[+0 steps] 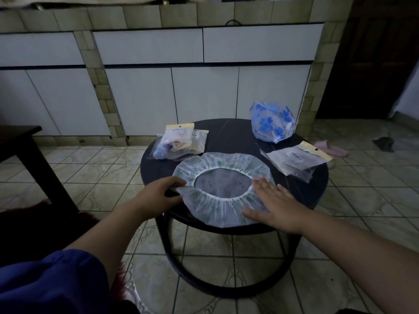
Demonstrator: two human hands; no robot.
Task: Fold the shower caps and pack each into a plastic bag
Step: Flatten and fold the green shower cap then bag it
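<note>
On the round dark bench (235, 132) lie two loose shower caps, one green-flecked (217, 207) and one blue-flowered (272, 121), two filled plastic bags (181, 143) stacked at the far left, and what looks like one flat bag (297, 158) at the right, while one pink slipper (332, 148) sits on the floor.

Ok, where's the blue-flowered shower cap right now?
In the head view, the blue-flowered shower cap sits bunched at the round table's far right edge, just beyond the empty plastic bag, clear of both hands.
</note>
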